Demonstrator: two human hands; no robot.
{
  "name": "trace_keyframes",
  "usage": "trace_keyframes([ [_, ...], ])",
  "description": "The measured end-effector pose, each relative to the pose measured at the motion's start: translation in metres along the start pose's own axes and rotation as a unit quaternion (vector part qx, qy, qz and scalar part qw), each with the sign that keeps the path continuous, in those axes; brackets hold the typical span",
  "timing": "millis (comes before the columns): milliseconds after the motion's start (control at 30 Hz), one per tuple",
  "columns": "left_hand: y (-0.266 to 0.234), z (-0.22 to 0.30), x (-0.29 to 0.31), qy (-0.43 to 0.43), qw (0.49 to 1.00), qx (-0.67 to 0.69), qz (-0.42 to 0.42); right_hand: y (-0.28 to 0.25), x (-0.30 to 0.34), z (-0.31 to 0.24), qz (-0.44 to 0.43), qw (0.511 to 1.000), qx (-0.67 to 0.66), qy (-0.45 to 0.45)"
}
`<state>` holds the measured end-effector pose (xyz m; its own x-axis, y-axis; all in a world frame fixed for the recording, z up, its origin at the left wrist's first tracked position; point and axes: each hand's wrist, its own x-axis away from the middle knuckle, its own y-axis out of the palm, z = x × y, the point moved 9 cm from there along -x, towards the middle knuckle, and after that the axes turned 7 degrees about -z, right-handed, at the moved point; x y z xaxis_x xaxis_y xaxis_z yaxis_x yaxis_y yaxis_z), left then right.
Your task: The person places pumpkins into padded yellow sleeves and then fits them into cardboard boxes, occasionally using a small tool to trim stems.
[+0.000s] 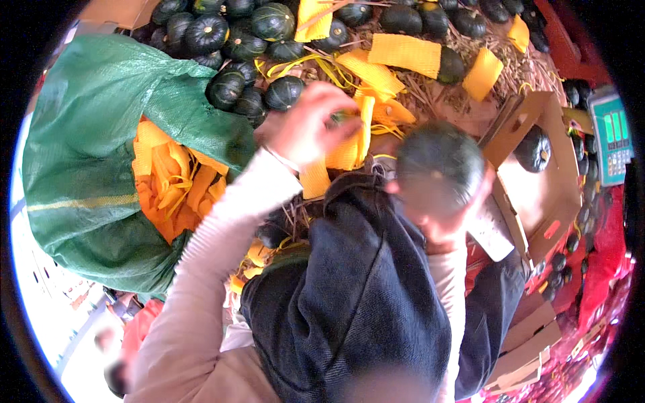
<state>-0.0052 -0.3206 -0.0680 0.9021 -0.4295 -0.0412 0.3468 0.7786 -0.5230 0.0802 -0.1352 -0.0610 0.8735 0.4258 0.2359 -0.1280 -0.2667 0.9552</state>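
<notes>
Right hand (pixel 447 225): fingers clamped around a dark-green kabocha squash (pixel 440 158). Left hand (pixel 310 127): fingers curled at a yellow foam-net sleeve (pixel 365 134); blurred, grip cannot be confirmed. Left of those fingers: green woven sack (pixel 87 161) containing orange-yellow netting (pixel 168 176).

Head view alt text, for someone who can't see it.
The right hand holds a dark green squash; the left hand, blurred, is at yellow netting. A green sack is at left, more squashes lie ahead, an open carton right.
</notes>
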Motion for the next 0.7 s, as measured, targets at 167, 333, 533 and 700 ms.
trace_keyframes([
  [167,-0.048,-0.153,0.022,-0.19,0.902,-0.339,-0.189,-0.013,0.075,-0.129,0.211,0.907,0.311,-0.19],
  [333,-0.038,-0.181,0.007,-0.282,0.942,0.09,-0.159,-0.025,0.06,-0.19,0.338,0.538,0.758,-0.149],
  [533,0.018,-0.118,0.044,-0.269,0.59,0.761,-0.001,-0.046,0.041,-0.192,0.282,0.341,0.894,-0.076],
  [700,0.053,-0.073,0.042,-0.242,0.525,0.815,-0.037,0.013,0.016,-0.113,0.241,0.513,0.82,-0.079],
])
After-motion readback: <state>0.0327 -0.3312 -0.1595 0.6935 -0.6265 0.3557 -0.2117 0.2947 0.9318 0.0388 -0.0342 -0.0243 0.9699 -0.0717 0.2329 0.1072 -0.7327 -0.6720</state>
